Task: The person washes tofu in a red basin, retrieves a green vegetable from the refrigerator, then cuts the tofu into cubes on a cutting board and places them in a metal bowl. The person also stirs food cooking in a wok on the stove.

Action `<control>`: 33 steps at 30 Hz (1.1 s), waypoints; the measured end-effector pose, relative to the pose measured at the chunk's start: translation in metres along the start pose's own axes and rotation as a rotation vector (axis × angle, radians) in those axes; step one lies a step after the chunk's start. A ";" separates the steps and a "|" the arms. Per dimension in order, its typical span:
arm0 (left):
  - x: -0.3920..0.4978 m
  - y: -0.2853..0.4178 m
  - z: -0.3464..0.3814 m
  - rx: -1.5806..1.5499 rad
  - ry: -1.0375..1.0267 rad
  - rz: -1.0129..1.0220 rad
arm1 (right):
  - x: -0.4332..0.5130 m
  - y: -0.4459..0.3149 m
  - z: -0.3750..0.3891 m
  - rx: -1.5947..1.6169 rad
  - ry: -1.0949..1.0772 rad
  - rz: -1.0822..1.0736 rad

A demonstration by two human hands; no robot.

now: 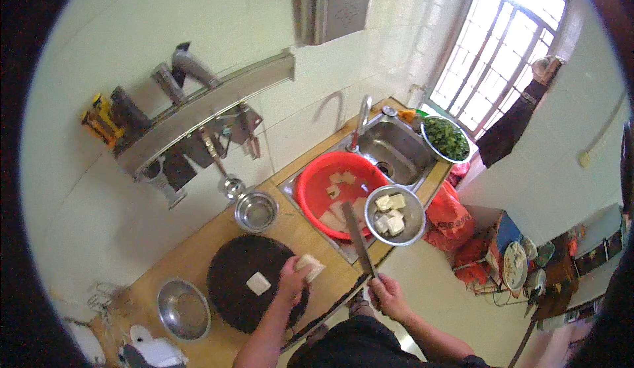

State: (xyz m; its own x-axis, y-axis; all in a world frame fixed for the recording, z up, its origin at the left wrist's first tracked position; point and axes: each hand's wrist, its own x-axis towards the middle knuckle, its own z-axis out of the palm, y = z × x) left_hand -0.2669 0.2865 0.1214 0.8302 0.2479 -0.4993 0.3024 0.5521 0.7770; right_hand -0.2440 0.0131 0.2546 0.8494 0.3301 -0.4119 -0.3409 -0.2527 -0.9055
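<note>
Between the fingers of my left hand (290, 280) is a pale block (310, 267), perhaps tofu, held above the right edge of a round black chopping board (237, 274). Another pale block (258, 283) lies on the board. My right hand (387, 296) grips a kitchen knife (357, 239) by its handle, its blade pointing away toward the sink. Past the blade, a red plastic basin (317, 170) contains water and several pale pieces (337, 214). Beside it, a metal bowl (417, 229) holds several more pale blocks (395, 213).
An empty metal bowl (183, 313) sits left of the board, and a metal pot (256, 212) stands behind it. Beyond the basin are a steel sink (396, 142), its faucet (364, 115) and a bowl of leafy greens (446, 138). Utensils hang from a wall rack (213, 105).
</note>
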 end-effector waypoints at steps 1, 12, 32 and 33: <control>0.022 -0.008 0.031 0.210 -0.028 0.058 | 0.002 -0.002 -0.015 0.006 0.084 0.010; 0.192 -0.033 0.291 1.184 0.061 0.390 | 0.001 0.006 -0.174 0.212 0.334 -0.026; 0.017 -0.002 0.009 1.430 1.113 0.252 | 0.163 -0.003 -0.287 0.200 0.019 -0.008; 0.005 -0.005 -0.012 1.453 1.185 0.052 | 0.166 -0.005 -0.284 0.181 0.030 0.006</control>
State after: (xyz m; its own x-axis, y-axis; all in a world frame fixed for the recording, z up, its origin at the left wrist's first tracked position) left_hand -0.2695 0.2943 0.1106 0.3298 0.9425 0.0551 0.9292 -0.3343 0.1574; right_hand 0.0132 -0.1890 0.2203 0.8577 0.3011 -0.4168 -0.4108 -0.0862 -0.9077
